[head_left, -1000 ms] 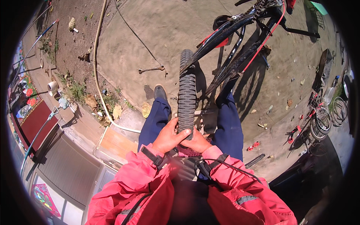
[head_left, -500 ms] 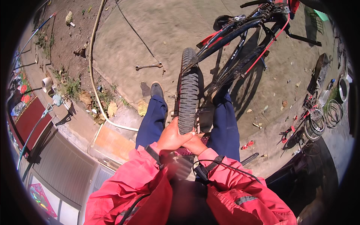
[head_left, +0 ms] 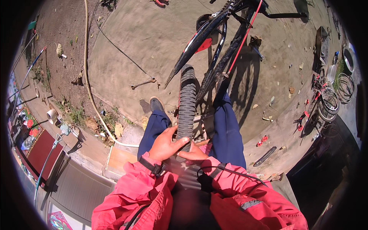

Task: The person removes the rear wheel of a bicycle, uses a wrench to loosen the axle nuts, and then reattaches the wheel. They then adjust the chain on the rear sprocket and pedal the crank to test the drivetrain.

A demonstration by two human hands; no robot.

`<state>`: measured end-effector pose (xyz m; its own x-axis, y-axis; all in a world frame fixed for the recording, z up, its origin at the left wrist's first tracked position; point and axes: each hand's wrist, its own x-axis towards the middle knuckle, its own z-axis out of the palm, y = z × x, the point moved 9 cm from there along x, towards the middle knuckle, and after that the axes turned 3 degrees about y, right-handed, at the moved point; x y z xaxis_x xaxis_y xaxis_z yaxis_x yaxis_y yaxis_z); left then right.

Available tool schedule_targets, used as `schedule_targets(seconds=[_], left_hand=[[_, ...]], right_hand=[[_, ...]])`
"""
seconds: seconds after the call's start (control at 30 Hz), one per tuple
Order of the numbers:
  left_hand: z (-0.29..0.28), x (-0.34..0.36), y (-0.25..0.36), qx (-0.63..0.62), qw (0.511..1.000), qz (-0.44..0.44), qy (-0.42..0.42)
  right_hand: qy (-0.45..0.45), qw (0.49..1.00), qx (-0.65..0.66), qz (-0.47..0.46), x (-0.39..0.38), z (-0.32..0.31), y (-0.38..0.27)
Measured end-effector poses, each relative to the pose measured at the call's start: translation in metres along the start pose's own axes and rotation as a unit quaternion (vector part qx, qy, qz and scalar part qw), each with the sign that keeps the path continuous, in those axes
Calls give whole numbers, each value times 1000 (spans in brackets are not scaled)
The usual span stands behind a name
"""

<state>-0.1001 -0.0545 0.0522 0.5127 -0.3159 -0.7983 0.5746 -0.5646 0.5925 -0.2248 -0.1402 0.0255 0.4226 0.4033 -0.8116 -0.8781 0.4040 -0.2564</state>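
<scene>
So the black metal bike frame point(head_left: 196, 41) has swung left, a stay tip now poking past the chunky black rubber-tyred wheel point(head_left: 188, 103), mid-frame. Left hand point(head_left: 163, 145) and right hand point(head_left: 196, 153) pinch its lower end, thumbs inward, some fingertips hidden. Wheel's off the ground side? Can't tell; looks not bolted in yet.

Wearing a pinkish-red jacket point(head_left: 136, 195) and dark blue trousers point(head_left: 229, 134).
The long sleeves point(head_left: 126, 182) are looking crinkly, and a black strap point(head_left: 147, 164) is going round the end of the left one. A thin black cable point(head_left: 245, 175) is curling across the right one, where a grey patch point(head_left: 250, 204) is showing. A black top point(head_left: 189, 209) is peeking out in the middle. A dark shoe point(head_left: 156, 104) is poking out too.
</scene>
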Motion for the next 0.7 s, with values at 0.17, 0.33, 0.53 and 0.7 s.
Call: schedule_targets(seconds=[0.17, 0.33, 0.53, 0.7], left_hand=[[-41, 45, 74, 55, 981, 147, 116], [-37, 99, 158, 91, 939, 249, 218], [-5, 197, 212, 72, 939, 258, 215], [-2, 254, 217, -69, 963, 164, 205]], right_hand=[[2, 998, 13, 60, -4, -2, -15], [33, 999, -20, 20, 0, -4, -4], [10, 1000, 3, -12, 10, -3, 9], [29, 990, 96, -101, 5, -6, -9]])
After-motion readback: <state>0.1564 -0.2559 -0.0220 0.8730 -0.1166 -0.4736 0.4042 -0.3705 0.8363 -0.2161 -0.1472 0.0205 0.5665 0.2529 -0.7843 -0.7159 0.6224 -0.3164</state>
